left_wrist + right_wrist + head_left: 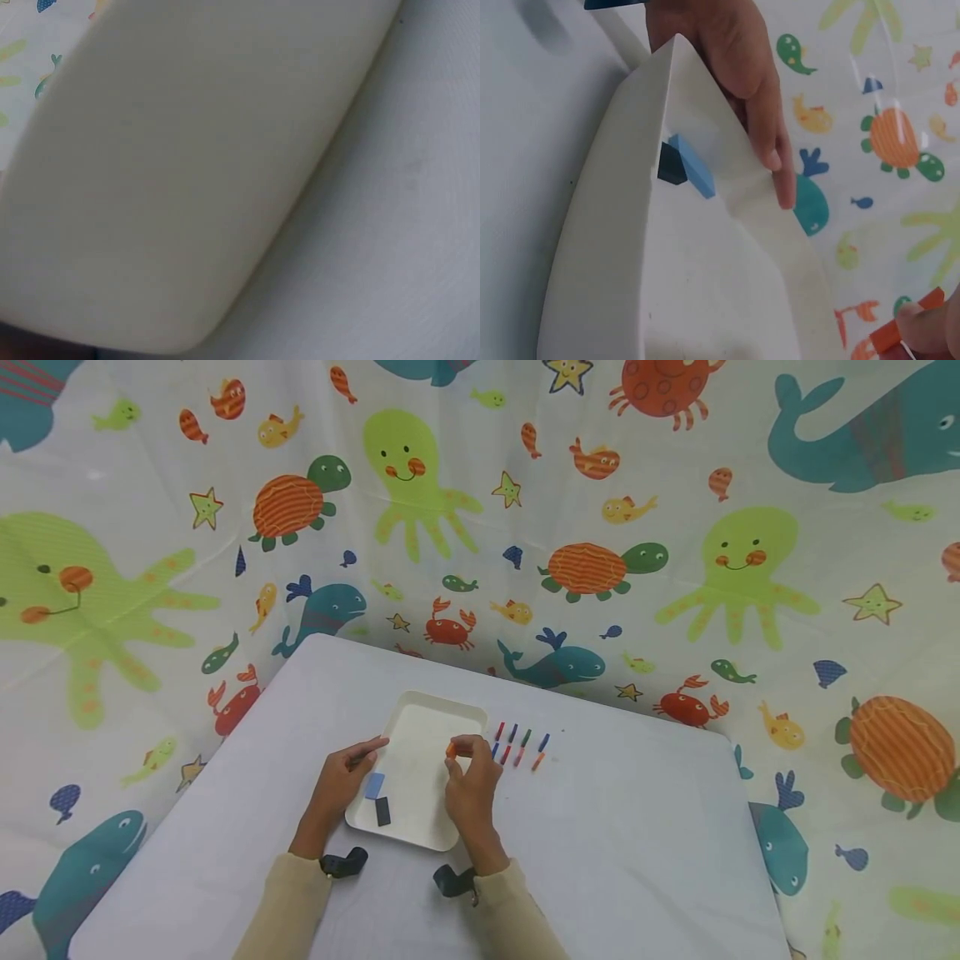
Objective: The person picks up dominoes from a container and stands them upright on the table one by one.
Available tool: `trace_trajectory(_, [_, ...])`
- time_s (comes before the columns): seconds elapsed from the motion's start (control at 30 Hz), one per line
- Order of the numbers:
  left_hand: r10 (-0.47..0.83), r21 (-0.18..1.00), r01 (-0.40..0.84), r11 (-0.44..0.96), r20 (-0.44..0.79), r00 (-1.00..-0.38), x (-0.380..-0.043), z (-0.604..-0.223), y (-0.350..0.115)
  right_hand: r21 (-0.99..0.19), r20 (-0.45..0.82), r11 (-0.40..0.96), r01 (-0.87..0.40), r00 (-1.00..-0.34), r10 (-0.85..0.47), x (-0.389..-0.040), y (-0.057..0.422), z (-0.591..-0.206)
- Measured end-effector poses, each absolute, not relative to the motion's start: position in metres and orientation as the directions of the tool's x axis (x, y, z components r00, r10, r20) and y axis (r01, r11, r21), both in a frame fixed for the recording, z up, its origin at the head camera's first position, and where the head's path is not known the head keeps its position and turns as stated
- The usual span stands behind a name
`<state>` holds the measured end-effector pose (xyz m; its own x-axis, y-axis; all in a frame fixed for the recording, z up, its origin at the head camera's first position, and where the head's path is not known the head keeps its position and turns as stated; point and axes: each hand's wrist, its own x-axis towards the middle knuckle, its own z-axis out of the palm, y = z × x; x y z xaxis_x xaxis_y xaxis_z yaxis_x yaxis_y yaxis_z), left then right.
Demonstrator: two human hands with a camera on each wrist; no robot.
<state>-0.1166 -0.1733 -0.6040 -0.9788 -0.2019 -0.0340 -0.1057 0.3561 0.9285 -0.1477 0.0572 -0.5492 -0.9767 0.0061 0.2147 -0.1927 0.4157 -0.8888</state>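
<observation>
A cream tray (422, 777) stands on the white table. My left hand (341, 781) rests at its left rim, thumb and forefinger extended close together; in the right wrist view that hand (739, 67) shows just beyond the tray wall. My right hand (474, 785), over the tray's right side, pinches a small orange bar (451, 750) between thumb and fingers. The flat-sided bar (889, 336) appears at the lower right in the right wrist view. Inside the tray lie a blue rectangular piece (375, 786) and a black one (383, 812).
Right of the tray, several short coloured sticks lie in two rows, among them a green stick (526, 737) and an orange stick (538, 762). White table (637, 827) extends to the right. Behind it hangs a sea-animal print curtain (465, 493).
</observation>
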Motion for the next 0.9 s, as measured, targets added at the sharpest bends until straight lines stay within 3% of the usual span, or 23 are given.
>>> trace_trajectory(0.27, [-0.203, 0.935, -0.112, 0.336, -0.044, -0.978, -0.117, -0.604, -0.173, -0.905, 0.168, 0.406, -0.129, -0.984, 0.061, -0.151, 0.069, -0.546])
trace_trajectory(0.53, [-0.2, 0.937, -0.11, 0.333, -0.044, -0.979, -0.117, -0.603, -0.173, -0.909, 0.219, 0.382, -0.167, -0.971, 0.097, -0.155, 0.082, -0.546])
trace_trajectory(0.9, [-0.198, 0.938, -0.106, 0.33, -0.041, -0.979, -0.116, -0.603, -0.174, -0.908, 0.189, 0.402, -0.117, -0.971, 0.144, -0.157, 0.101, -0.551])
